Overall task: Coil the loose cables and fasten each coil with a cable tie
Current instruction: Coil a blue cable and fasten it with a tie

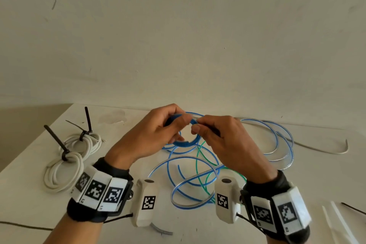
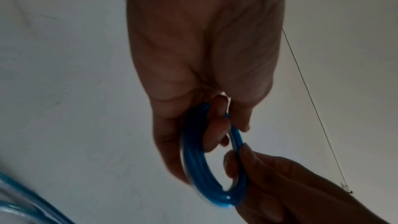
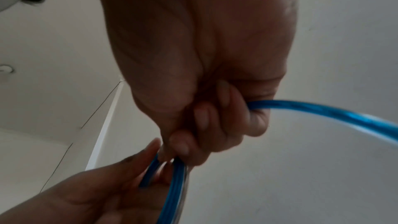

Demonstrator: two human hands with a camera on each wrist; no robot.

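Observation:
A small blue cable coil (image 1: 185, 140) is held above the white table (image 1: 33, 210), seen close in the left wrist view as a tight blue cable coil (image 2: 193, 164). My left hand (image 1: 168, 127) grips its left side, fingers through the ring. My right hand (image 1: 206, 128) pinches its right side and has the loose blue strand (image 3: 323, 110) running through its curled fingers. The rest of the blue cable (image 1: 273, 144) sprawls in loops on the table, mixed with a green cable (image 1: 200, 166).
Two white cable coils (image 1: 65, 162) fastened with black cable ties (image 1: 57, 140) lie at the left. A loose white cable (image 1: 320, 149) lies at the right. White ties (image 1: 336, 222) and a black tie (image 1: 354, 208) lie near the front right edge.

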